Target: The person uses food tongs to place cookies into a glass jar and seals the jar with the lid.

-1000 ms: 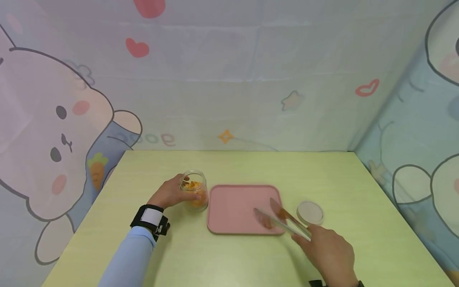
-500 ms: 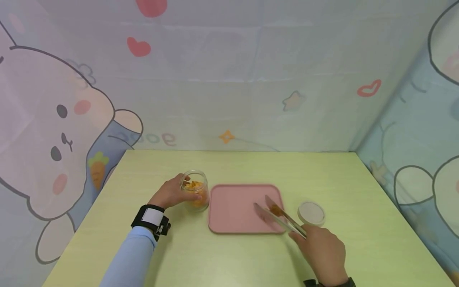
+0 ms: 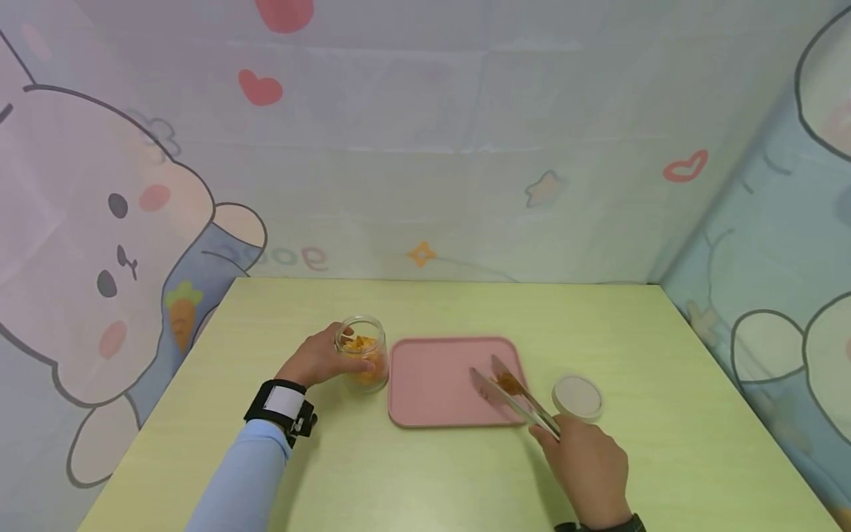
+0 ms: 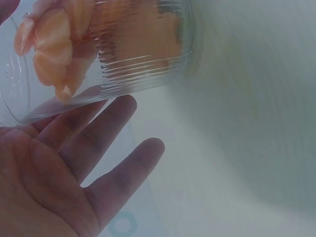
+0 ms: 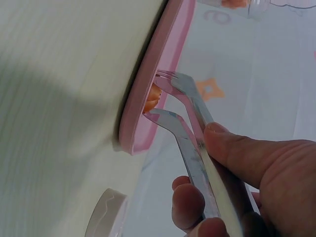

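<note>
In the head view my left hand [image 3: 322,358] holds an open glass jar [image 4: 143,79] of orange segments [image 4: 54,47], upright at the tray's left side. Thumb and some fingers hold its wall; two fingers stretch out free in the left wrist view. My right hand [image 3: 588,465] grips metal tongs [image 5: 191,158] over the right part of a pink tray [image 3: 432,384]. Between the tongs' slightly spread tips, down at the tray, lies an orange segment [image 5: 152,98]. Whether both tips press on it I cannot tell.
A round whitish lid [image 3: 577,397] lies on the pale yellow-green table [image 3: 412,480], right of the tray and close to my right hand. Behind the table hangs a printed cloth [image 3: 399,148] with cartoon figures.
My right hand and the tongs have moved left and slightly away, and the tips have drawn nearer each other around the segment. The tray has slid slightly away. The left hand stays on the jar.
</note>
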The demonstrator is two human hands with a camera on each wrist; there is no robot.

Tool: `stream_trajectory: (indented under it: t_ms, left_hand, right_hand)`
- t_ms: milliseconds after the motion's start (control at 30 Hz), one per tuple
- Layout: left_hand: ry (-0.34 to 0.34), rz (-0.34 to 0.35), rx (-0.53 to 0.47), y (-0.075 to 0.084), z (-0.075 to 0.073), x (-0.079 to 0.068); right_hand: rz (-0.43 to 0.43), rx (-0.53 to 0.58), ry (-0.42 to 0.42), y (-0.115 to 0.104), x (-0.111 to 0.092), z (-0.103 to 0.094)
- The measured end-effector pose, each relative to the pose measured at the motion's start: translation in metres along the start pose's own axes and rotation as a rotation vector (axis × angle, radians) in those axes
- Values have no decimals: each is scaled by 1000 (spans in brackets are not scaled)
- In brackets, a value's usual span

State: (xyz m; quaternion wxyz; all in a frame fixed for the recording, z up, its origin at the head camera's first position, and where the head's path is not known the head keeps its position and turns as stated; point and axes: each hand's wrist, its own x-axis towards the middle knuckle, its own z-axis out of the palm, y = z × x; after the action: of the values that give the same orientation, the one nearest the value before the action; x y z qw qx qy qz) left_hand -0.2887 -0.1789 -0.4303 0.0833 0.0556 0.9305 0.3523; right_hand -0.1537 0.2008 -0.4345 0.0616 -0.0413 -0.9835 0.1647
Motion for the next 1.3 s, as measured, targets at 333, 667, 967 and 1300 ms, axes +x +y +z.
stream_trajectory:
  t_ms: [333,667,967,1300]
  left_hand:
    - [4,11,13,1,0,-1]
    - [4,9,13,0,0,-1]
    - [4,4,12,0,0,-1]
    - [9,8,4,-1,1,0]
  right_hand:
    - [-24,12,32,-3,1,1]
    - [-51,25,68,-9,2,-3]
    - [-82,20,118,-17,5,-8]
    - [-139,22,157,-28,11,-16]
